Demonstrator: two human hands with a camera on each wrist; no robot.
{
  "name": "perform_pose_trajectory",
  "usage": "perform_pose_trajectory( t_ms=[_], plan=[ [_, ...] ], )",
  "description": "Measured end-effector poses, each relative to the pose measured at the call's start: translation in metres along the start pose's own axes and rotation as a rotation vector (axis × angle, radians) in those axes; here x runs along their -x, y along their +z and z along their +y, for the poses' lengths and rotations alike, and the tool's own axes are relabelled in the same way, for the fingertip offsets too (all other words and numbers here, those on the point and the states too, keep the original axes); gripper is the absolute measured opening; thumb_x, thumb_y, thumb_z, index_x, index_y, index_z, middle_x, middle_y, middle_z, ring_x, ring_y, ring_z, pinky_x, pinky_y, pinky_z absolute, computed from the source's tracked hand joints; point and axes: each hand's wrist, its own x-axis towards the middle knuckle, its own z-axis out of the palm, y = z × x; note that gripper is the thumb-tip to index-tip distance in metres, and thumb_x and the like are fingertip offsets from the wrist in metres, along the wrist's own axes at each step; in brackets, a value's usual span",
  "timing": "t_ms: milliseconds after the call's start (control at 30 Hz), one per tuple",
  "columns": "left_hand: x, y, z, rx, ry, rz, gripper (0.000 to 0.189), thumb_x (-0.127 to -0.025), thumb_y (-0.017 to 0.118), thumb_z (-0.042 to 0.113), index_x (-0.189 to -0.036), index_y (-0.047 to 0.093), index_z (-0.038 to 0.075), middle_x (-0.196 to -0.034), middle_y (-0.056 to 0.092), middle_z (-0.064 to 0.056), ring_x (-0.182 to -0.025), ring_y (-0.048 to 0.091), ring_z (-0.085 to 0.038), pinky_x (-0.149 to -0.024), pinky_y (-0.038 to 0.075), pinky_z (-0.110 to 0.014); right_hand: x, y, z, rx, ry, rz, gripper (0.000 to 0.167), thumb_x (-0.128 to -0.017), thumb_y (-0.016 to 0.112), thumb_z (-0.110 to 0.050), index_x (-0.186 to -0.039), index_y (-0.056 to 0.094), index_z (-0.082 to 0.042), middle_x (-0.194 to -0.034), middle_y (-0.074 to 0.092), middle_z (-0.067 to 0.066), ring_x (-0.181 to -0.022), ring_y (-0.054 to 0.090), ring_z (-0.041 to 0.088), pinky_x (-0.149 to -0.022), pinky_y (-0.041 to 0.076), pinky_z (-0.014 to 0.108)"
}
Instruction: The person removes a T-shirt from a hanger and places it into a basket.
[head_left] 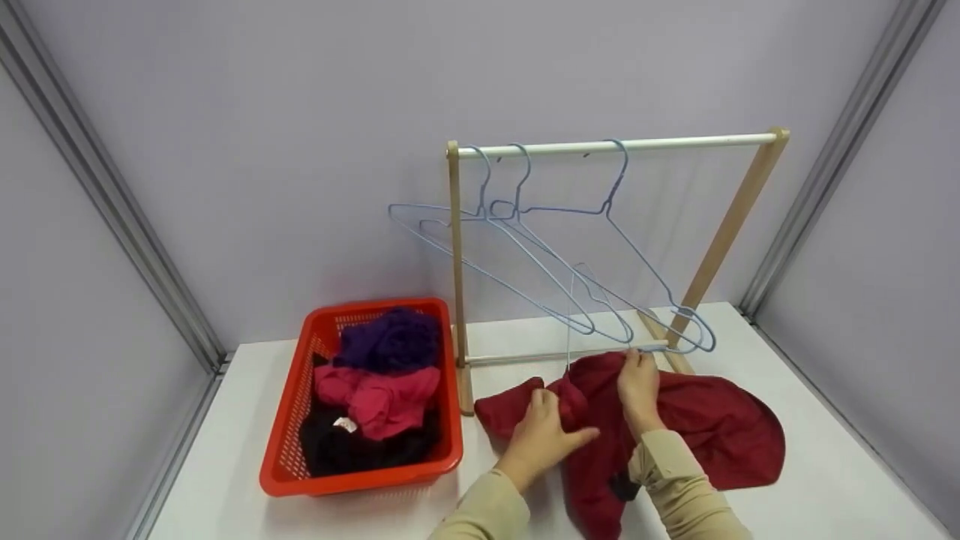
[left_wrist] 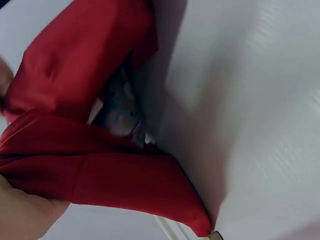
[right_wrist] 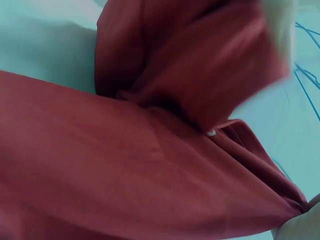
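A dark red garment (head_left: 611, 435) lies bunched and spread on the white table below the rack, its exact kind unclear. My left hand (head_left: 544, 435) is on its left part, fingers bent over the cloth and thumb sticking out to the right. Higher up, my right hand (head_left: 640, 386) pinches the garment's upper edge. A thin pale wire hanger (head_left: 571, 300) rises from the cloth between my hands; its lower part is hidden. The left wrist view has folds of red cloth (left_wrist: 125, 180) beside my palm. In the right wrist view, cloth (right_wrist: 140, 165) stretches toward fingers at the lower right corner.
A wooden rack with a white rail (head_left: 697, 142) stands behind, carrying several blue wire hangers (head_left: 637, 251) that reach forward over the garment. To the left sits a red plastic basket (head_left: 281, 450) with purple cloth (head_left: 390, 341), pink cloth (head_left: 382, 401) and black cloth (head_left: 360, 454).
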Motion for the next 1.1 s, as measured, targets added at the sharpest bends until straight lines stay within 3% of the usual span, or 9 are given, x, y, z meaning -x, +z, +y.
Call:
perform_pose_trajectory(
  t_ms=[133, 233, 333, 467, 567, 667, 800, 933, 1100],
  plan=[
    [0.008, 0.013, 0.003, -0.157, 0.057, -0.021, 0.093, -0.065, 0.076, 0.064, -0.123, 0.047, -0.002, -0.122, 0.048, -0.015, -0.111, 0.054, -0.029, -0.082, 0.055, -0.037, 0.003, 0.007, -0.002, -0.049, 0.043, 0.0, 0.037, -0.1, 0.024, -0.01, -0.118, 0.045, 0.015, -0.125, 0.047, 0.035, -0.12, 0.043, 0.039, -0.107, 0.032, 0.046],
    [0.01, 0.018, 0.002, -0.261, 0.097, 0.008, 0.085, -0.064, 0.078, 0.061, -0.116, 0.05, 0.001, -0.118, 0.049, -0.013, -0.103, 0.055, -0.026, -0.075, 0.056, -0.032, 0.006, 0.01, -0.004, -0.105, 0.066, 0.001, 0.036, -0.101, 0.024, -0.01, -0.118, 0.043, 0.015, -0.121, 0.047, 0.033, -0.117, 0.043, 0.037, -0.104, 0.034, 0.044],
    [0.011, 0.02, -0.001, -0.339, 0.12, 0.034, 0.067, -0.069, 0.081, 0.045, -0.109, 0.051, 0.002, -0.114, 0.05, -0.012, -0.098, 0.056, -0.024, -0.07, 0.055, -0.029, 0.007, 0.012, -0.005, -0.172, 0.093, -0.001, 0.034, -0.101, 0.023, -0.01, -0.118, 0.042, 0.014, -0.116, 0.046, 0.027, -0.113, 0.042, 0.033, -0.1, 0.034, 0.041],
    [0.011, 0.018, -0.005, -0.368, 0.139, 0.045, 0.045, -0.072, 0.079, 0.025, -0.101, 0.051, 0.004, -0.101, 0.053, -0.009, -0.089, 0.059, -0.023, -0.065, 0.053, -0.03, 0.007, 0.011, -0.004, -0.194, 0.093, -0.017, 0.034, -0.102, 0.028, -0.013, -0.12, 0.042, 0.013, -0.12, 0.045, 0.027, -0.115, 0.041, 0.032, -0.102, 0.033, 0.04],
    [0.012, 0.014, -0.008, -0.368, 0.169, 0.064, 0.034, -0.074, 0.074, 0.018, -0.093, 0.05, 0.005, -0.089, 0.055, -0.008, -0.08, 0.061, -0.023, -0.062, 0.052, -0.03, 0.005, 0.008, -0.001, -0.109, 0.053, -0.021, 0.035, -0.101, 0.037, -0.016, -0.118, 0.048, 0.012, -0.119, 0.05, 0.028, -0.108, 0.047, 0.03, -0.095, 0.039, 0.037],
    [0.014, 0.01, -0.01, -0.387, 0.201, 0.093, 0.026, -0.079, 0.068, 0.014, -0.094, 0.049, 0.004, -0.079, 0.059, -0.007, -0.07, 0.064, -0.022, -0.058, 0.051, -0.03, 0.001, 0.003, 0.0, 0.0, -0.007, -0.005, 0.031, -0.098, 0.048, -0.018, -0.107, 0.058, 0.009, -0.103, 0.059, 0.02, -0.087, 0.053, 0.019, -0.076, 0.043, 0.027],
    [0.016, 0.006, -0.012, -0.43, 0.219, 0.088, 0.024, -0.086, 0.059, 0.006, -0.105, 0.046, 0.001, -0.065, 0.062, -0.007, -0.058, 0.065, -0.021, -0.051, 0.049, -0.029, -0.007, -0.004, 0.002, -0.008, -0.052, -0.015, 0.025, -0.094, 0.057, -0.016, -0.095, 0.063, 0.008, -0.079, 0.058, -0.002, -0.069, 0.05, 0.004, -0.063, 0.041, 0.018],
    [0.016, 0.0, -0.014, -0.449, 0.22, 0.063, 0.024, -0.094, 0.053, 0.01, -0.114, 0.045, -0.001, -0.063, 0.063, -0.008, -0.056, 0.064, -0.021, -0.05, 0.05, -0.029, -0.014, -0.01, 0.006, -0.052, -0.052, -0.027, 0.024, -0.091, 0.061, -0.013, -0.096, 0.066, 0.01, -0.071, 0.058, -0.014, -0.067, 0.05, -0.003, -0.064, 0.042, 0.015],
    [0.016, -0.004, -0.018, -0.471, 0.235, 0.103, 0.029, -0.095, 0.054, 0.02, -0.113, 0.045, 0.0, -0.063, 0.065, -0.007, -0.056, 0.065, -0.021, -0.052, 0.051, -0.029, -0.02, -0.015, 0.008, -0.014, -0.037, -0.003, 0.029, -0.089, 0.065, -0.015, -0.104, 0.068, 0.009, -0.079, 0.066, -0.01, -0.072, 0.047, -0.01, -0.071, 0.038, 0.011]
  ],
)
